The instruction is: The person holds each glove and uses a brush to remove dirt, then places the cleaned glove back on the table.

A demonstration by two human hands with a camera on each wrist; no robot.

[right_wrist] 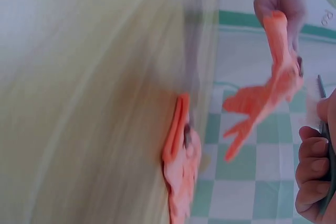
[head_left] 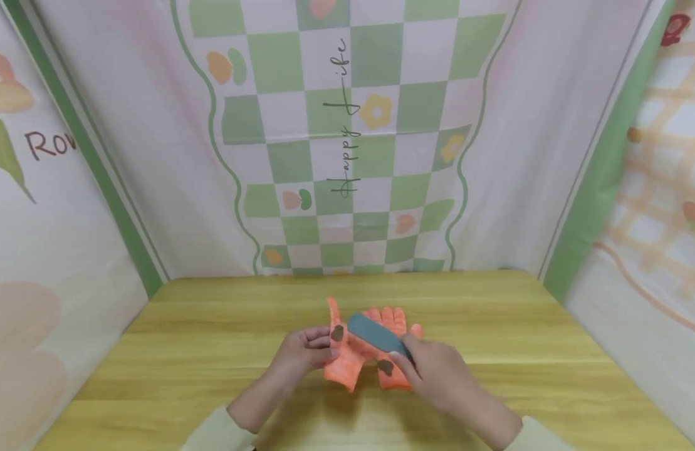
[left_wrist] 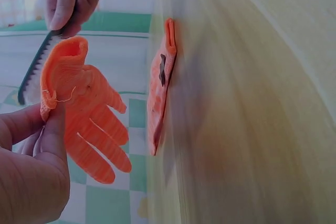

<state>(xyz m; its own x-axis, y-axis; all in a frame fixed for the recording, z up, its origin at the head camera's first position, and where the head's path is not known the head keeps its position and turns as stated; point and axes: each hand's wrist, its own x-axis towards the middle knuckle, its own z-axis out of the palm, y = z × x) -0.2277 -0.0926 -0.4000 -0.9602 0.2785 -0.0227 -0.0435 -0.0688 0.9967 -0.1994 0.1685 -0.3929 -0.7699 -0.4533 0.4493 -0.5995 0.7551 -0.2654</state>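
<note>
Between finger and thumb, my left hand (head_left: 303,356) pinches the cuff of an orange glove (left_wrist: 86,103), which hangs in the air with a dark patch (head_left: 337,332) on it. My right hand (head_left: 437,374) grips the handle of a grey-green brush (head_left: 375,332); its bristles show in the left wrist view, beside the held glove. A second orange glove (right_wrist: 181,171) lies on the table, under and to the right of the brush in the head view, with a dark patch (head_left: 385,367) near its cuff.
The wooden table (head_left: 212,313) extends on all sides of the gloves. Behind it hangs a green and white checked cloth (head_left: 375,163), with patterned cloths at the left and right sides.
</note>
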